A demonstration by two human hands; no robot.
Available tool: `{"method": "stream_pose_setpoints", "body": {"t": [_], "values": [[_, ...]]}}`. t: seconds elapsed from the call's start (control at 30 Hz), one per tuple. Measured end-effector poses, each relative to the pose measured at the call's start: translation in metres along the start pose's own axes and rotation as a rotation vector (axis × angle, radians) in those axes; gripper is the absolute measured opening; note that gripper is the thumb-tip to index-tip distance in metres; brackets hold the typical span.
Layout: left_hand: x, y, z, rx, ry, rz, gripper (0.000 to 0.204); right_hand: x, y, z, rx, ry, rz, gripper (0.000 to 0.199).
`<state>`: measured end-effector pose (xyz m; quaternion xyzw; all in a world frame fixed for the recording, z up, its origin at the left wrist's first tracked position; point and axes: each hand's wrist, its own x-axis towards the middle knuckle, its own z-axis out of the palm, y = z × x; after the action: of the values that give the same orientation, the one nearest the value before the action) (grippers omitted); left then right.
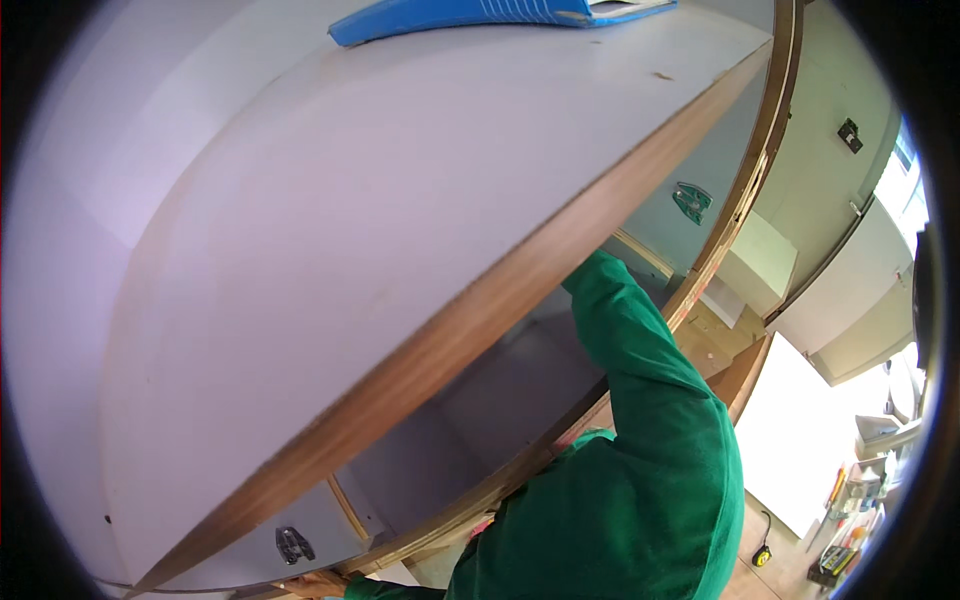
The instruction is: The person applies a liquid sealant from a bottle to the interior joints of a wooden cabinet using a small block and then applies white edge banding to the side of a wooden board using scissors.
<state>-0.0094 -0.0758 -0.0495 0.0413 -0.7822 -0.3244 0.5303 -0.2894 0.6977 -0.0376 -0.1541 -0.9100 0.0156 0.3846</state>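
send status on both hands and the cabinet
Left hand at cabinet rim, grip unclear. Right hand hidden, green sleeve runs behind brown-edged panel. Panel partly blocks view inside. Blue object atop panel.

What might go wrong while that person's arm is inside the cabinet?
The right hand is hidden behind the white shelf, so it might bump something unseen. The cabinet's rough edge might snag the green sleeve. The left hand, by that edge, might catch a splinter.
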Motion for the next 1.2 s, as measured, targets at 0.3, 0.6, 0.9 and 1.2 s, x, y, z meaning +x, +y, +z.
{"method": "stream_pose_setpoints", "body": {"t": [0.3,0.6,0.9,1.2], "values": [[0.006,-0.01,0.002,0.151,0.064,-0.076,0.059,0.0,0.011,0.01,-0.031,0.077,0.028,0.041],[0.005,-0.052,-0.015,-0.247,-0.008,-0.247,0.062,-0.007,-0.012,-0.007,0.096,-0.047,0.016,0.04],[-0.002,-0.011,-0.002,-0.016,-0.005,-0.073,0.069,-0.019,0.003,-0.02,-0.084,-0.028,-0.011,0.049],[0.002,0.002,0.003,-0.085,0.065,-0.166,0.074,-0.012,0.004,-0.023,-0.12,-0.09,-0.013,0.055]]}}
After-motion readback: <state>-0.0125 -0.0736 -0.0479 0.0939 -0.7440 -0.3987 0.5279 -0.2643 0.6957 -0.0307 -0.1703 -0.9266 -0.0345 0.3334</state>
